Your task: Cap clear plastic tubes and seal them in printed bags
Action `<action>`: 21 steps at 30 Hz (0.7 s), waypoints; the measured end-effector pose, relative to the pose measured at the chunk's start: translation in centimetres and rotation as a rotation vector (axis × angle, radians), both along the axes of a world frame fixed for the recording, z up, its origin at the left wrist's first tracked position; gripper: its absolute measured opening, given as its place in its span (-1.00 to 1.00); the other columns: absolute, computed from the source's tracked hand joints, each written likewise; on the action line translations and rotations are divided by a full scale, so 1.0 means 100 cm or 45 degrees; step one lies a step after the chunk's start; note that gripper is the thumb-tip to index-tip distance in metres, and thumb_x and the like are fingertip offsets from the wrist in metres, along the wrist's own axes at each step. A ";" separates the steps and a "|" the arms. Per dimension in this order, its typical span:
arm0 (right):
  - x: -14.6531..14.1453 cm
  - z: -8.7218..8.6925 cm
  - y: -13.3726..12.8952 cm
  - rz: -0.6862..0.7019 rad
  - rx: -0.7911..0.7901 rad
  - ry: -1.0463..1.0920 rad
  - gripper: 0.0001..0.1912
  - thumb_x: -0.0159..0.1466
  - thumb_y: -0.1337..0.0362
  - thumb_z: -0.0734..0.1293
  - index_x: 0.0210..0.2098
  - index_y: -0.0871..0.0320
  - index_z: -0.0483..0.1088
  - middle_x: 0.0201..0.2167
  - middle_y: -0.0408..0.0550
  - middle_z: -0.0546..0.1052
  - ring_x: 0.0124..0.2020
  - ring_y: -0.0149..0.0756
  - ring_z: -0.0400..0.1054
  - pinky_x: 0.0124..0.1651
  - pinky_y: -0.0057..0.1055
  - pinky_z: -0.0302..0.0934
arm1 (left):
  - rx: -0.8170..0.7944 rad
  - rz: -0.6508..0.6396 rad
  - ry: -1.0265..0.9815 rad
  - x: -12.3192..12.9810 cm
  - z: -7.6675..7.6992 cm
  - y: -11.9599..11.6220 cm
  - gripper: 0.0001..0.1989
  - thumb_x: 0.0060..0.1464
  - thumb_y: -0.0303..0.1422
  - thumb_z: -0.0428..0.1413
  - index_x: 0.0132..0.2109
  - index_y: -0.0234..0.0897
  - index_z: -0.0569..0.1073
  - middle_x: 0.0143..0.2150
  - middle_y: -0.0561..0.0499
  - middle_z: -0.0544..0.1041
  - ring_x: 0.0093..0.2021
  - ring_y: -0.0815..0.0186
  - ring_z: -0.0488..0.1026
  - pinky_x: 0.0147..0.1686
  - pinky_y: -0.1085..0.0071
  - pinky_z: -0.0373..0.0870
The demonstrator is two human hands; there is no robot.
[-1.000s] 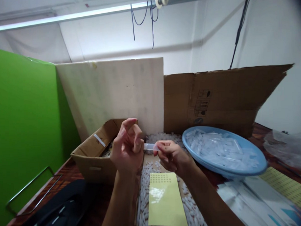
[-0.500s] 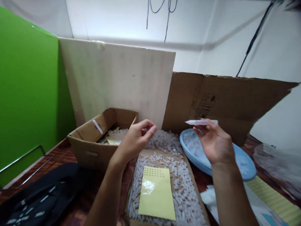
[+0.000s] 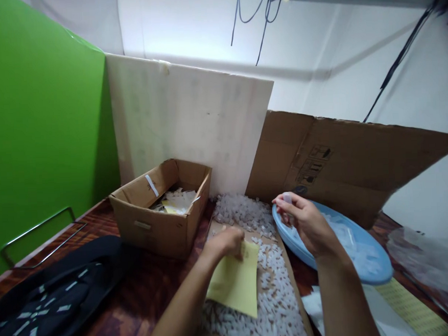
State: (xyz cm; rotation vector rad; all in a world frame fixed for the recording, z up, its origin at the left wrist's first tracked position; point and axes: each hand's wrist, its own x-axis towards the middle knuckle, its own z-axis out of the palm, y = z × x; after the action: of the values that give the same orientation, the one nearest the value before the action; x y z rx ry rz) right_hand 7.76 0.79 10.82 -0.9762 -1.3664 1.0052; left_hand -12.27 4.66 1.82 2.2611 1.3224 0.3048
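Note:
My left hand [image 3: 226, 244] is closed at the upper part of a yellow sticker sheet [image 3: 233, 283], its fingertips pressed down on it. Those fingers cover the rows of small printed stickers. Under the sheet lies a cardboard tray [image 3: 265, 284] strewn with many small white plastic pieces. Raised above the near edge of a blue basin [image 3: 374, 275], my right hand [image 3: 299, 217] grips a small translucent plastic tube [image 3: 287, 198], one end pointing toward me. The basin holds more clear plastic tubes [image 3: 344, 232].
A cardboard box [image 3: 152, 229] with paper scraps stands left of the tray. White pieces [image 3: 243, 211] are heaped behind it. A black cap-like item [image 3: 62, 291] lies at left, and printed yellow sheets [image 3: 408, 303] and plastic film [image 3: 421, 254] at right. Cardboard panels [image 3: 193, 120] stand behind.
My left hand has come down from the air onto the yellow sticker sheet, which has shifted slightly. My right hand has turned the tube from sideways to end-on and lowered a little.

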 end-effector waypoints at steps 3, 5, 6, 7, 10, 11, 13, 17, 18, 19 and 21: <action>-0.002 -0.006 0.006 -0.063 0.020 -0.378 -0.69 0.11 0.04 0.54 -0.42 0.16 0.53 -0.56 -0.20 0.40 -0.52 -0.39 0.18 -0.49 -0.49 0.05 | 0.065 -0.072 -0.207 -0.019 0.027 -0.001 -0.88 0.00 -0.37 0.30 -0.26 -0.27 0.60 -0.31 -0.05 0.64 -0.27 0.18 0.54 -0.30 0.42 0.37; -0.003 -0.009 0.007 -0.017 -0.032 -0.506 -0.70 0.06 0.06 0.57 -0.45 0.17 0.55 -0.54 -0.16 0.46 -0.48 -0.35 0.24 -0.46 -0.48 0.08 | 0.108 -0.106 -0.330 -0.030 0.047 -0.004 -0.80 0.14 -0.28 0.20 -0.13 -0.29 0.59 -0.24 -0.05 0.64 -0.25 0.21 0.53 -0.34 0.46 0.35; -0.004 -0.009 0.007 0.063 -0.085 -0.510 -0.70 0.05 0.06 0.58 -0.46 0.17 0.55 -0.55 -0.17 0.46 -0.50 -0.36 0.23 -0.48 -0.49 0.06 | 0.125 -0.117 -0.390 -0.035 0.056 -0.007 -0.76 0.19 -0.25 0.16 -0.08 -0.30 0.58 -0.20 -0.07 0.64 -0.22 0.20 0.54 -0.33 0.46 0.36; -0.006 -0.010 0.006 0.162 -0.143 -0.479 -0.69 0.06 0.05 0.57 -0.47 0.17 0.55 -0.58 -0.18 0.45 -0.54 -0.39 0.20 -0.51 -0.50 0.02 | 0.135 -0.130 -0.467 -0.038 0.063 -0.010 -0.73 0.23 -0.24 0.13 -0.03 -0.30 0.56 -0.15 -0.09 0.64 -0.18 0.19 0.54 -0.29 0.45 0.39; -0.013 -0.008 0.000 0.387 -0.209 -0.292 -0.67 0.09 0.01 0.55 -0.48 0.16 0.54 -0.60 -0.19 0.44 -0.60 -0.42 0.20 -0.53 -0.49 0.04 | 0.181 -0.154 -0.754 -0.041 0.079 -0.018 -0.67 0.23 -0.25 0.17 0.09 -0.24 0.53 -0.04 -0.14 0.62 -0.09 0.13 0.55 -0.17 0.36 0.44; -0.017 -0.007 -0.002 0.397 -0.179 -0.232 -0.68 0.10 0.01 0.55 -0.45 0.16 0.55 -0.57 -0.16 0.48 -0.57 -0.38 0.27 -0.49 -0.47 0.12 | 0.247 -0.129 -0.849 -0.040 0.082 -0.020 -0.65 0.20 -0.26 0.22 0.11 -0.20 0.53 -0.04 -0.14 0.61 -0.09 0.13 0.54 -0.15 0.34 0.44; -0.023 -0.006 -0.003 0.356 -0.091 -0.150 -0.71 0.14 0.04 0.54 -0.39 0.15 0.57 -0.46 -0.09 0.57 -0.46 -0.30 0.39 -0.38 -0.40 0.26 | 0.517 -0.015 -0.940 -0.036 0.087 -0.023 -0.64 0.11 -0.30 0.31 0.06 -0.15 0.54 -0.05 -0.11 0.59 -0.07 0.12 0.51 -0.09 0.28 0.42; -0.034 -0.005 -0.003 0.226 0.071 -0.108 -0.75 0.21 0.09 0.49 -0.25 0.13 0.62 -0.33 -0.05 0.63 -0.36 -0.23 0.46 -0.28 -0.36 0.32 | 1.037 0.103 -0.771 -0.025 0.095 -0.029 -0.86 0.05 -0.33 0.37 -0.21 -0.13 0.60 -0.09 -0.06 0.56 0.00 0.06 0.45 0.09 0.09 0.26; -0.035 -0.005 -0.003 0.195 0.100 -0.112 -0.75 0.23 0.09 0.48 -0.22 0.13 0.62 -0.31 -0.05 0.64 -0.35 -0.22 0.46 -0.28 -0.36 0.31 | 1.050 0.079 -0.734 -0.023 0.097 -0.030 -0.92 0.10 -0.33 0.34 -0.23 -0.13 0.61 -0.11 -0.05 0.56 -0.04 0.08 0.47 0.08 0.09 0.26; -0.036 -0.005 -0.003 0.166 0.128 -0.119 -0.75 0.24 0.10 0.47 -0.20 0.12 0.62 -0.31 -0.05 0.64 -0.35 -0.23 0.45 -0.29 -0.37 0.30 | 1.030 0.054 -0.735 -0.022 0.098 -0.032 -0.96 0.14 -0.33 0.30 -0.22 -0.13 0.61 -0.14 -0.05 0.57 -0.09 0.11 0.49 0.04 0.11 0.29; -0.038 -0.006 -0.003 0.104 0.186 -0.151 -0.77 0.27 0.12 0.44 -0.20 0.13 0.62 -0.32 -0.07 0.62 -0.36 -0.23 0.43 -0.31 -0.38 0.27 | 0.962 0.024 -0.822 -0.019 0.100 -0.035 -0.96 0.20 -0.33 0.25 -0.21 -0.13 0.62 -0.18 -0.05 0.58 -0.16 0.14 0.51 -0.07 0.18 0.36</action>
State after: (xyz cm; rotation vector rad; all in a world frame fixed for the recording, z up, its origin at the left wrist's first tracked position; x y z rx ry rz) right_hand 4.00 0.48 10.24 -0.8883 -1.5660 0.9056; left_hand -14.18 1.21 11.79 2.3542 0.9531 1.6081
